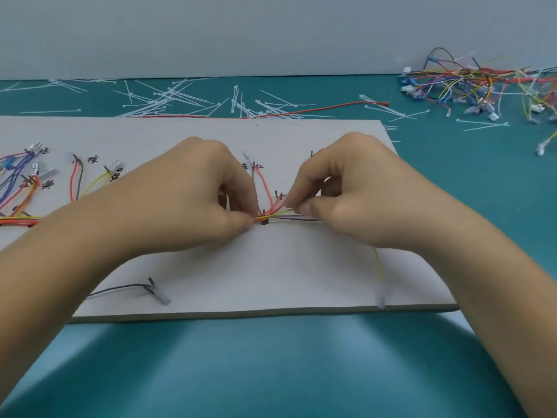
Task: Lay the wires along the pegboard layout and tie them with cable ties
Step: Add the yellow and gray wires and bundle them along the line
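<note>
On the far left of the grey pegboard (271, 282), a bunch of blue, red and yellow wires (18, 220) is already laid out and runs flat toward the middle. Lower down, a black wire (120, 288) lies loose on the board, with its plug end near a peg.

The left hand (193, 191) is curled. Its thumb and fingertips pinch the wire bundle (272, 217) right where it meets a small dark peg (264, 222). This looks like the spot where the wires fan out, with red ones going up and a dark one going straight on. It would be wise for this hand to press the bundle tight and low against the board. Then the wires lie side by side and do not pop off the peg.

Behind the board, many white cable ties (241, 101) lie scattered on the green table (271, 372). It cannot be told if a tie is in the fingers now.

The right hand (355, 191) is curled too. It pinches thin wires of the same bundle, just to the right of the peg. It should probably pull gently, only enough to make them straight. A hard pull could drag the plugs away from their marks.

Under the right wrist, a yellow wire (378, 267) runs down to the front edge of the board. It may need its own path next. Far right, a heap of spare wires (482, 82) sits on the table, well apart from the hands.
</note>
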{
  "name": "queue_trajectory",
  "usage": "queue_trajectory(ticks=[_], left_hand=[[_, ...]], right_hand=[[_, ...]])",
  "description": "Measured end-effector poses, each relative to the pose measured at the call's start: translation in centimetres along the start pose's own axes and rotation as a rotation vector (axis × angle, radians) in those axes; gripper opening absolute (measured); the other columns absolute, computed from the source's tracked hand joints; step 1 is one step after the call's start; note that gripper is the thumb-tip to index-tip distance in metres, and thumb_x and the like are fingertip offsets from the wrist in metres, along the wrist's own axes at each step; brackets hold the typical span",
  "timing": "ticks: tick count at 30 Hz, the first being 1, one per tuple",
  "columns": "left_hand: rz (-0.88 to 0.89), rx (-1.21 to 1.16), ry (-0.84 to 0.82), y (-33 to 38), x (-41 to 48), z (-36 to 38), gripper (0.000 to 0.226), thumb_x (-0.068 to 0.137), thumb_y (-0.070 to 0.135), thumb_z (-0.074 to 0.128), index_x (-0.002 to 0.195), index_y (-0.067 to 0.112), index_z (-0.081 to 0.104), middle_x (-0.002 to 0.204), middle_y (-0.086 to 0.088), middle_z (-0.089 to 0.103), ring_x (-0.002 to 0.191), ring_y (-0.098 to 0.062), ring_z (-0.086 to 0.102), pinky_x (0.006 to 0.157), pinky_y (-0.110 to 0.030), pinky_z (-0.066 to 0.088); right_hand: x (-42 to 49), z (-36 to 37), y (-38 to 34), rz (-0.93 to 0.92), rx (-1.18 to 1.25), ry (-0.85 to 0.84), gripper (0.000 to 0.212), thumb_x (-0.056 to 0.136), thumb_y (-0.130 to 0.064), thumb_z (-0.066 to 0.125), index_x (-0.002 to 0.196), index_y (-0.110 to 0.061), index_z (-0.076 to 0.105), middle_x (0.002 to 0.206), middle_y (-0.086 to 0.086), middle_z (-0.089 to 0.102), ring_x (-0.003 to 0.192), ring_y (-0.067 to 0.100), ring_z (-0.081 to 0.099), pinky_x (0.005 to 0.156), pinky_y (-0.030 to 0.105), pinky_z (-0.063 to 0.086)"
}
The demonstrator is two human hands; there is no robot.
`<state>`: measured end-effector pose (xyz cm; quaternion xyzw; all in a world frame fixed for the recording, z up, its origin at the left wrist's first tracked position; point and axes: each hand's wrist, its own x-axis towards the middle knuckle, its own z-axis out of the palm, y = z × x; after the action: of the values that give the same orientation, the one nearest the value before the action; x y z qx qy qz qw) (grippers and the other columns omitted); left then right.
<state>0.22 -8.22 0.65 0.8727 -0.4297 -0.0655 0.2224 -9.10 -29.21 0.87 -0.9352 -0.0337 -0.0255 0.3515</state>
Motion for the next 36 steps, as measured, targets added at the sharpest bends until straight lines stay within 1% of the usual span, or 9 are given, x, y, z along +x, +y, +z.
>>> queue_trajectory(ticks=[4, 6, 9, 15, 19, 22, 25, 31, 36], left_hand=[[-0.021, -0.039, 0.009, 0.0, 0.8, 0.5, 0.008, 0.076, 0.03, 0.083, 0.072, 0.036, 0.079, 0.066, 0.024, 0.07, 0.067, 0.002, 0.067, 0.049, -0.014, 0.044], [-0.034, -0.08, 0.031, -0.3, 1.0, 0.7, 0.01, 0.075, 0.031, 0.085, 0.074, 0.038, 0.079, 0.068, 0.022, 0.071, 0.067, -0.001, 0.067, 0.052, -0.019, 0.044], [-0.012, -0.165, 0.024, -0.6, 0.7, 1.0, 0.013, 0.077, 0.028, 0.084, 0.077, 0.04, 0.079, 0.07, 0.019, 0.07, 0.064, -0.008, 0.064, 0.051, -0.013, 0.04], [-0.019, -0.194, 0.058, -0.8, 0.3, 1.7, 0.011, 0.079, 0.028, 0.08, 0.077, 0.039, 0.079, 0.068, 0.015, 0.068, 0.062, -0.011, 0.057, 0.053, -0.016, 0.043], [-0.037, -0.208, 0.061, -0.9, 0.2, 1.8, 0.011, 0.08, 0.025, 0.081, 0.076, 0.036, 0.08, 0.066, 0.013, 0.067, 0.059, -0.011, 0.056, 0.052, -0.016, 0.041], [-0.046, -0.224, 0.06, -0.9, 0.1, 1.8, 0.011, 0.081, 0.025, 0.082, 0.076, 0.036, 0.08, 0.064, 0.013, 0.067, 0.057, -0.01, 0.054, 0.051, -0.018, 0.04], [-0.047, -0.227, 0.06, -0.8, 0.1, 1.7, 0.011, 0.081, 0.025, 0.082, 0.076, 0.036, 0.08, 0.061, 0.013, 0.065, 0.054, -0.008, 0.052, 0.05, -0.017, 0.039], [-0.039, -0.24, 0.061, -1.0, 0.1, 1.7, 0.016, 0.082, 0.024, 0.084, 0.077, 0.039, 0.08, 0.06, 0.007, 0.065, 0.053, -0.009, 0.05, 0.049, -0.019, 0.039], [-0.03, -0.234, 0.066, -1.2, 0.0, 1.7, 0.016, 0.082, 0.027, 0.083, 0.079, 0.042, 0.079, 0.061, 0.006, 0.065, 0.053, -0.01, 0.05, 0.05, -0.024, 0.041]], right_hand=[[-0.2, -1.2, 0.9, 0.114, 0.074, -0.063, 0.021, 0.085, -0.002, 0.072, 0.074, -0.02, 0.076, 0.057, -0.005, 0.067, 0.042, 0.009, 0.06, 0.042, 0.025, 0.05], [-0.3, -1.5, 1.2, 0.159, 0.069, -0.1, 0.018, 0.085, -0.002, 0.072, 0.075, -0.017, 0.075, 0.057, 0.001, 0.067, 0.042, 0.009, 0.059, 0.041, 0.025, 0.049], [-0.4, -2.3, 1.6, 0.201, 0.063, -0.139, 0.015, 0.085, -0.003, 0.074, 0.075, -0.015, 0.075, 0.063, 0.009, 0.069, 0.042, 0.01, 0.058, 0.039, 0.025, 0.046], [-1.0, -4.8, 2.5, 0.235, 0.039, -0.206, 0.015, 0.084, -0.004, 0.075, 0.076, -0.017, 0.075, 0.055, 0.004, 0.064, 0.036, 0.012, 0.05, 0.036, 0.023, 0.039], [-1.3, -6.2, 3.3, 0.254, 0.03, -0.228, 0.02, 0.084, 0.0, 0.076, 0.072, -0.018, 0.076, 0.054, 0.003, 0.064, 0.036, 0.01, 0.051, 0.039, 0.024, 0.044], [-1.5, -7.2, 4.0, 0.259, 0.025, -0.242, 0.019, 0.083, -0.001, 0.077, 0.072, -0.016, 0.076, 0.059, 0.012, 0.063, 0.041, 0.014, 0.054, 0.041, 0.024, 0.046], [-1.8, -7.8, 4.7, 0.273, 0.032, -0.244, 0.017, 0.082, 0.0, 0.077, 0.072, -0.014, 0.076, 0.06, 0.011, 0.062, 0.046, 0.015, 0.057, 0.044, 0.025, 0.05], [-2.0, -8.9, 6.1, 0.314, 0.108, -0.25, 0.025, 0.082, 0.012, 0.07, 0.077, -0.011, 0.079, 0.062, 0.014, 0.068, 0.05, 0.018, 0.065, 0.05, 0.023, 0.055], [-1.8, -8.9, 6.5, 0.346, 0.059, -0.273, 0.022, 0.08, 0.007, 0.076, 0.077, -0.015, 0.081, 0.069, 0.014, 0.073, 0.06, 0.019, 0.069, 0.054, 0.025, 0.058]])
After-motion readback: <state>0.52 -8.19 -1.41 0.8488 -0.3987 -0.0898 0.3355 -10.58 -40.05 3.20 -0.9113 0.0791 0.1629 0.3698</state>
